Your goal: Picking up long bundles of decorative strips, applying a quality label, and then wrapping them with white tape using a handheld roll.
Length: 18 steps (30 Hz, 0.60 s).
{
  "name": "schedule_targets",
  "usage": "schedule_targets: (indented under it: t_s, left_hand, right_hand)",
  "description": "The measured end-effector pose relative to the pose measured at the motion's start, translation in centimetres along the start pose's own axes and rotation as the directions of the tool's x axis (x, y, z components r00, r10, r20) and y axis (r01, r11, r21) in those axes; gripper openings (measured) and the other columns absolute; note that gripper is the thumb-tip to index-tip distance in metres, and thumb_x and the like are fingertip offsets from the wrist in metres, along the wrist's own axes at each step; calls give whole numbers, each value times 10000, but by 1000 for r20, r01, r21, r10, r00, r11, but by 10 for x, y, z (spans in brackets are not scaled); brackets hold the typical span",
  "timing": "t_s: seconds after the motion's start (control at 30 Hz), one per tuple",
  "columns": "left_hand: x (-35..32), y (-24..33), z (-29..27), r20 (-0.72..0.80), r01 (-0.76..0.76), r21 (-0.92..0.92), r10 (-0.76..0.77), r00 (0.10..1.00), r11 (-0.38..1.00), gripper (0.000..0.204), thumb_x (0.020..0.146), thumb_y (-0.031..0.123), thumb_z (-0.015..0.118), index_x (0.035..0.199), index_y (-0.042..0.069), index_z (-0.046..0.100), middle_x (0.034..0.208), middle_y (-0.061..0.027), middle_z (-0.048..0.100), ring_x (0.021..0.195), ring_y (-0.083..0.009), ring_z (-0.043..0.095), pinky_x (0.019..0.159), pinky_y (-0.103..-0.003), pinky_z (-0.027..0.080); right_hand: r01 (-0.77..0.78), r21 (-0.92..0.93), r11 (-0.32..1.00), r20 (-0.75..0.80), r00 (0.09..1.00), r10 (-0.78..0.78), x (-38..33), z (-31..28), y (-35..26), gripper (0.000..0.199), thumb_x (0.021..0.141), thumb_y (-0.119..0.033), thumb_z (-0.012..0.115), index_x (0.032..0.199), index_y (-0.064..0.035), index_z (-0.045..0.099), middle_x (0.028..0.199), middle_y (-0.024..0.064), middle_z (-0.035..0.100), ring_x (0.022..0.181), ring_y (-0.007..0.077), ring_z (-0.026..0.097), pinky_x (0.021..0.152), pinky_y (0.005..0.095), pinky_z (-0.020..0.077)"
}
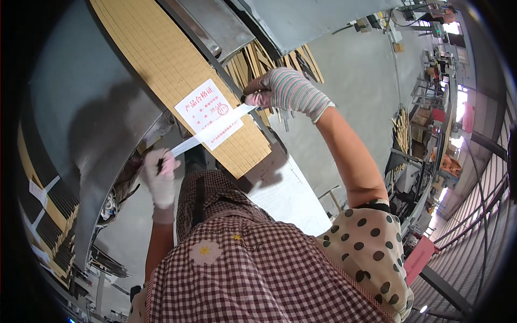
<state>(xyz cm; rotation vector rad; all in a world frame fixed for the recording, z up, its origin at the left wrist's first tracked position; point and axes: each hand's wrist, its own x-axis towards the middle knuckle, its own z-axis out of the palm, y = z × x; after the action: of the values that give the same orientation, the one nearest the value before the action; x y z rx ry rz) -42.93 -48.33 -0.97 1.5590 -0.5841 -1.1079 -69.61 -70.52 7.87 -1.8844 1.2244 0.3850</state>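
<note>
A long bundle of tan cardboard-like strips (148, 51) lies side by side on a grey metal surface, its slanted end toward me. On it sits a white paper label (196, 105) with red print and a red round stamp. A whitish, see-through strip of tape (186, 145) stretches across the label's lower part and past both sides of the bundle. My left hand (161, 175), in a pale glove, is closed on the tape's near-left end. My right hand (291, 94), in a striped glove, pinches the other end beside the bundle's right edge.
More taped, labelled strip bundles (46, 207) are stacked at the far left. Loose strips (250, 64) lie beneath the metal table (318, 19). Across the grey floor (350, 91), cluttered benches (431, 134) line the right side, and another person (444, 16) is at the far top right.
</note>
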Motion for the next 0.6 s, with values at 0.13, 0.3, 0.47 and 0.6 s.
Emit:
schedule_targets:
  t_s: [0.13,0.3,0.47,0.6]
  left_hand:
    - [29,-64,24,102,81,-16,-79,992,997,172,912,-11,559,1077,15,595,996,-22,583,871,-90,564,754,-217,514]
    - [27,-99,52,-69,93,-218,-111,991,971,429,883,5,593,1301,-12,496,1169,-68,551,1063,-170,525,916,-310,494]
    - [27,-61,34,-148,-189,311,244,959,931,518,872,-47,614,1360,-2,443,1269,-104,522,1125,-205,527,973,-347,476]
    - [45,54,46,334,-725,570,697,635,387,470,860,28,649,1309,-6,516,1320,-162,532,1145,-298,555,1015,-429,461]
  right_hand:
    - [0,-20,1000,1,1000,0,6,7,-1,359,892,-378,725,1117,-100,752,848,100,753,735,165,720,716,306,564]
    - [-18,-26,999,16,1000,18,0,4,-4,397,875,-421,733,1114,-106,755,867,93,755,777,210,718,743,331,553]
    - [-17,-47,999,2,1000,17,-1,5,-7,380,868,-401,741,1106,-106,759,883,93,755,775,219,717,748,333,551]
    - [24,-88,996,-32,999,-26,-2,8,-4,359,871,-378,740,1100,-102,760,875,90,754,771,219,716,747,334,552]
